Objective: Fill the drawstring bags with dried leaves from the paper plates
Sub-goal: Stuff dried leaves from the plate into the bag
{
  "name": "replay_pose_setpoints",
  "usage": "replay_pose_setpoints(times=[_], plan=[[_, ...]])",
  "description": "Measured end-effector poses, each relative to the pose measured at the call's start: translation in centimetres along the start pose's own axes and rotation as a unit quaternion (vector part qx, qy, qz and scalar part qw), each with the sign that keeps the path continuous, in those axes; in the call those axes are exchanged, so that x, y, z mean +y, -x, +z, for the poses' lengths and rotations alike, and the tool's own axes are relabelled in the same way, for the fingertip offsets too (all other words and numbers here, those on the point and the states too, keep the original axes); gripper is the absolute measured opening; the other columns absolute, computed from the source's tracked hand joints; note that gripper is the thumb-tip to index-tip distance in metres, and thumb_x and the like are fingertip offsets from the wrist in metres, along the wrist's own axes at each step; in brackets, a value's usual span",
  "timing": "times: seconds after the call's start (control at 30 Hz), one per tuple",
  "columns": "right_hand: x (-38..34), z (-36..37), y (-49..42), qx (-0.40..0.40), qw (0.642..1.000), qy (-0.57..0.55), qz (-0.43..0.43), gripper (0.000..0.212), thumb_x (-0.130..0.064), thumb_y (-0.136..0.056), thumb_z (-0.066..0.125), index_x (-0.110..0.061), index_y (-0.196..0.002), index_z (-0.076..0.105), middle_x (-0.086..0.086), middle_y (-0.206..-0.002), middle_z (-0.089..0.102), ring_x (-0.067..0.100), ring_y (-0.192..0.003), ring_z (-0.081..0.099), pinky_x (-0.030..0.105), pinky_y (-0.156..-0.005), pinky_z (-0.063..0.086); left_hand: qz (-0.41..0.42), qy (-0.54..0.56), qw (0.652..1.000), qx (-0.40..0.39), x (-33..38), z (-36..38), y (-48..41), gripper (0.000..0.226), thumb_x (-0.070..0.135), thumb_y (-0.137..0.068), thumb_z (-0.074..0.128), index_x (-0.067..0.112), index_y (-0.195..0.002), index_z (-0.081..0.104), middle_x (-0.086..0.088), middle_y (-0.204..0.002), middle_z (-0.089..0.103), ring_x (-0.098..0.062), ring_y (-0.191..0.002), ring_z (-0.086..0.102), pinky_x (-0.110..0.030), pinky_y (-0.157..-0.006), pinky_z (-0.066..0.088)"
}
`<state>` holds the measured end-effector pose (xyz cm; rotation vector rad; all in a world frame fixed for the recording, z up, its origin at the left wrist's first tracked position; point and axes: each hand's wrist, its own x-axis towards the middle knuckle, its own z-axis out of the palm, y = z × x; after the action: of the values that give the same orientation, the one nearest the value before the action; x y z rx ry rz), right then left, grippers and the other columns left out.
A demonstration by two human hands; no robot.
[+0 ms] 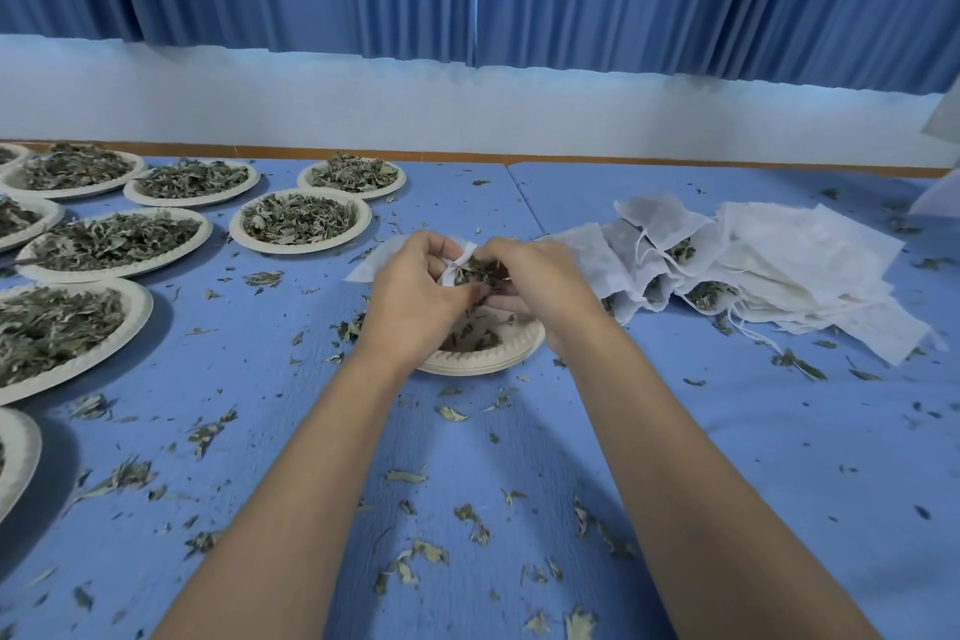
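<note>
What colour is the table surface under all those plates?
Plain blue table surface, clearest in the head view.

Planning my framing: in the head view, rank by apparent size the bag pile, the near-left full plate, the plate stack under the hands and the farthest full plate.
1. bag pile
2. near-left full plate, nearer the camera
3-4. unsure: plate stack, half hidden, and farthest full plate look alike

Left hand and right hand bare. Left forearm and right forearm bare too, right down to the bottom frame edge. Nails too small to tell.
</note>
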<state>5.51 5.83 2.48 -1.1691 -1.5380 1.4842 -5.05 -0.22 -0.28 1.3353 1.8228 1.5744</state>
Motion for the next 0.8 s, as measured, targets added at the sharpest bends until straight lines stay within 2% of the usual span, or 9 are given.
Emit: replay_pose_setpoints(times=[0.1, 0.17, 0.27, 0.37, 0.43, 0.47, 0.53, 0.67, 0.8], plan=[[-0.2, -0.1, -0.1, -0.010, 1.000, -0.008, 0.010, 0.017, -0.020, -0.085, 0.057, -0.005, -0.088, 0.067, 0.010, -0.094, 0.062, 0.021, -0.078, 0.064, 0.033, -0.079, 0.059, 0.007, 0.002, 1.000, 0.015, -0.1, -0.2, -0.1, 0.034, 0.015, -0.076, 0.078, 0.031, -0.085, 0.050, 0.002, -0.074, 0.053, -0.006, -0.059, 0.049, -0.009, -0.048, 0.038], [-0.4, 0.0, -0.3, -0.007, 1.000, -0.006, 0.007, 0.023, -0.020, -0.088, 0.053, -0.003, -0.096, 0.067, 0.004, -0.089, 0.061, 0.019, -0.074, 0.061, 0.031, -0.075, 0.058, 0.007, 0.006, 1.000, 0.010, -0.1, -0.2, -0.1, 0.034, 0.015, -0.076, 0.078, 0.031, -0.086, 0.050, 0.004, -0.072, 0.052, -0.006, -0.058, 0.048, -0.010, -0.049, 0.038], [-0.7, 0.1, -0.4, -0.013, 1.000, -0.007, -0.008, 0.020, -0.016, -0.093, 0.048, -0.004, -0.092, 0.063, -0.001, -0.085, 0.058, 0.016, -0.068, 0.058, 0.029, -0.066, 0.057, 0.006, 0.009, 1.000, 0.008, -0.1, -0.3, -0.1, 0.034, 0.017, -0.075, 0.079, 0.032, -0.086, 0.051, 0.007, -0.068, 0.049, -0.002, -0.056, 0.045, -0.011, -0.050, 0.037], [-0.6, -0.1, -0.4, -0.009, 1.000, 0.011, -0.012, 0.019, -0.016, -0.091, 0.049, -0.006, -0.084, 0.063, 0.005, -0.096, 0.063, 0.020, -0.075, 0.061, 0.033, -0.072, 0.058, -0.004, 0.006, 1.000, 0.013, -0.2, -0.3, -0.2, 0.036, 0.016, -0.073, 0.081, 0.033, -0.085, 0.052, 0.009, -0.067, 0.049, 0.001, -0.053, 0.045, -0.014, -0.051, 0.038], [-0.3, -0.3, -0.4, -0.005, 0.999, 0.046, -0.016, 0.020, -0.022, -0.087, 0.051, -0.010, -0.078, 0.065, 0.014, -0.105, 0.067, 0.024, -0.085, 0.063, 0.037, -0.080, 0.056, -0.007, 0.000, 1.000, 0.013, -0.2, -0.3, -0.1, 0.035, 0.016, -0.072, 0.082, 0.031, -0.087, 0.054, 0.009, -0.068, 0.051, 0.002, -0.053, 0.047, -0.009, -0.048, 0.037], [-0.2, -0.4, -0.4, -0.003, 0.998, 0.060, -0.016, 0.021, -0.026, -0.084, 0.052, -0.012, -0.077, 0.066, 0.014, -0.106, 0.069, 0.022, -0.084, 0.062, 0.037, -0.080, 0.053, -0.007, -0.009, 1.000, 0.012, -0.2, -0.2, -0.1, 0.034, 0.016, -0.072, 0.082, 0.029, -0.089, 0.055, 0.009, -0.068, 0.052, 0.001, -0.055, 0.048, -0.008, -0.047, 0.037], [0.0, -0.7, -0.3, -0.008, 0.999, 0.050, -0.015, 0.019, -0.028, -0.084, 0.052, -0.016, -0.075, 0.064, 0.009, -0.099, 0.072, 0.018, -0.081, 0.059, 0.032, -0.075, 0.047, -0.002, -0.032, 0.999, 0.014, -0.1, -0.1, 0.0, 0.035, 0.016, -0.072, 0.082, 0.027, -0.091, 0.055, 0.009, -0.069, 0.052, 0.001, -0.057, 0.049, -0.007, -0.048, 0.037], [0.1, -1.0, -0.1, -0.034, 0.998, -0.056, 0.002, 0.013, -0.022, -0.089, 0.050, -0.016, -0.084, 0.060, -0.003, -0.077, 0.073, 0.015, -0.075, 0.061, 0.021, -0.060, 0.053, 0.032, -0.080, 0.996, 0.031, 0.1, 0.2, 0.3, 0.032, 0.005, -0.074, 0.072, 0.025, -0.087, 0.051, 0.012, -0.069, 0.049, 0.000, -0.058, 0.049, -0.008, -0.051, 0.038], [0.4, -1.0, 0.0, -0.056, 0.996, -0.061, 0.013, 0.015, -0.020, -0.090, 0.050, -0.015, -0.081, 0.061, -0.001, -0.078, 0.071, 0.016, -0.067, 0.064, 0.025, -0.068, 0.057, 0.050, -0.135, 0.989, 0.032, 0.2, -0.1, 0.6, 0.027, -0.001, -0.074, 0.065, 0.020, -0.085, 0.052, 0.013, -0.068, 0.046, 0.001, -0.054, 0.047, -0.006, -0.051, 0.036]])
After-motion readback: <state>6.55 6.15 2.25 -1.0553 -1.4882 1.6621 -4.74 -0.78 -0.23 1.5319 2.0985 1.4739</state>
